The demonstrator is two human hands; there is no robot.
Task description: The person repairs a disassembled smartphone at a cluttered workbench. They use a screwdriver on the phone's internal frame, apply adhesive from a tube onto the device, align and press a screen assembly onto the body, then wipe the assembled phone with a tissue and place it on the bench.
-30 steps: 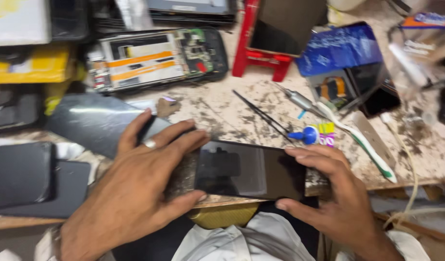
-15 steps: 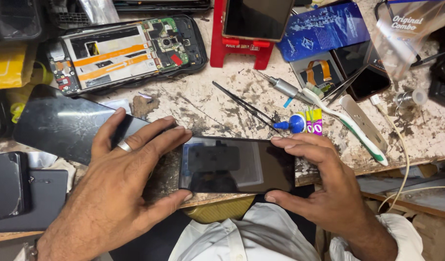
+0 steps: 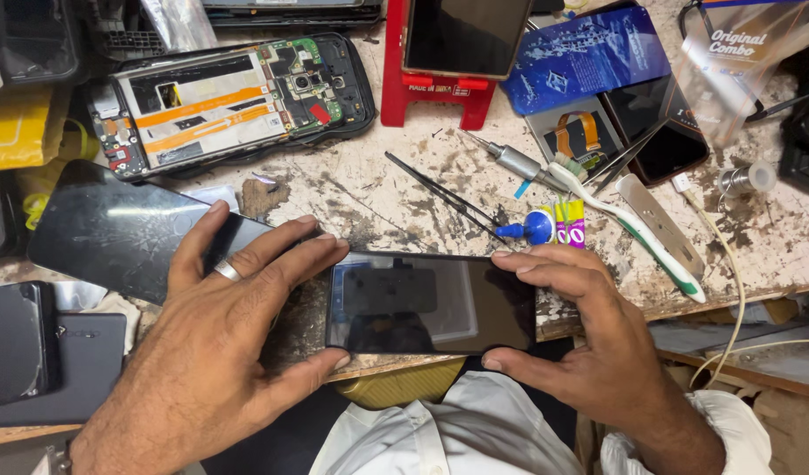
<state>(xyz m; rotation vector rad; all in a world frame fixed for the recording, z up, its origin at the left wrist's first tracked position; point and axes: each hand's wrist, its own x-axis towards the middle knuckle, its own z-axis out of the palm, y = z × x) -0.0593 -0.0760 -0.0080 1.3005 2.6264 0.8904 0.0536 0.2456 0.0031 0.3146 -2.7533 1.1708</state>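
A black phone with a glossy dark screen lies flat at the front edge of the stained worktable. My left hand, a ring on one finger, clasps its left end, fingers above and thumb below. My right hand pinches its right end between forefinger and thumb. Just beyond the phone lie black tweezers and a small blue-capped glue tube.
An opened phone body with exposed boards lies at the back left. A red stand holds another phone. A loose dark glass panel lies under my left hand. A screwdriver, a toothbrush, blue packaging and a white cable crowd the right.
Both hands and the phone have kept their grip while the view shifted; the phone now sits a little further right and lower on the table edge.
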